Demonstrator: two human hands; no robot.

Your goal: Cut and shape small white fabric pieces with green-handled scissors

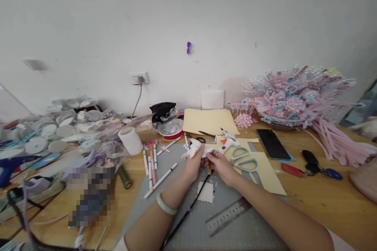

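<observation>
My left hand (195, 161) and my right hand (220, 165) meet over the grey cutting mat (173, 204). Both have their fingers closed on a crumpled white piece (194, 148) that looks like paper or tissue; the fingers hide part of it. Below them on the mat lies a cream scrap (206, 192) with ragged edges. A black cord (188, 211) runs up the mat to a spot beneath my hands. Just past my right hand are a white hot glue gun (228, 145) and green-handled scissors (246, 160). A steel ruler (225, 216) lies partly under my right forearm.
Several markers (160, 180) and a white paper roll (130, 141) stand left of my hands. Cream card sheets (209, 120) lie behind. At right are a phone (273, 144), keys (313, 164) and a pink beaded headdress (294, 102). White discs (37, 146) crowd the left.
</observation>
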